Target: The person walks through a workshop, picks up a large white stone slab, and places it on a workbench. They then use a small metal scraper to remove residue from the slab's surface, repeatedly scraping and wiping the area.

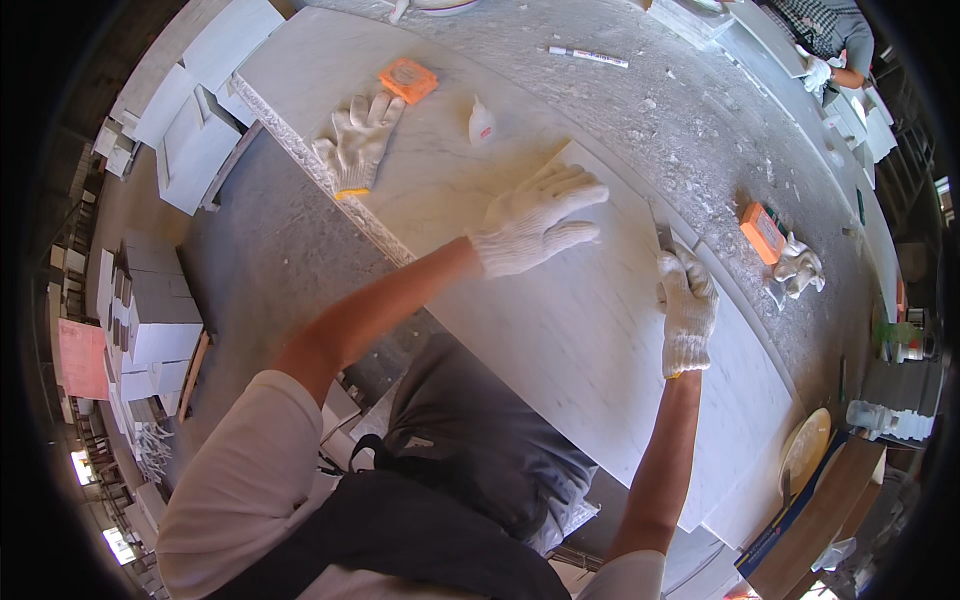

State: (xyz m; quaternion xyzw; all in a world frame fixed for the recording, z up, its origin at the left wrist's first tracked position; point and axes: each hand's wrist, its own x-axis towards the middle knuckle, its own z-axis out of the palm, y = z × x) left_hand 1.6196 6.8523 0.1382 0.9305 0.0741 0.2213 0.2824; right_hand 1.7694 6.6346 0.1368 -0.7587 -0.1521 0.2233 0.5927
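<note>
Along far edge of marble slab (580, 330), right hand (686, 305) grips small tool (664, 237); left hand (535, 218) flat on slab, fingers spread.

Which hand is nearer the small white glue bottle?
Left. The left hand lies flat on the marble slab, just below-right of the white bottle. The right hand grips a tool at the slab's far edge, farther off.
</note>
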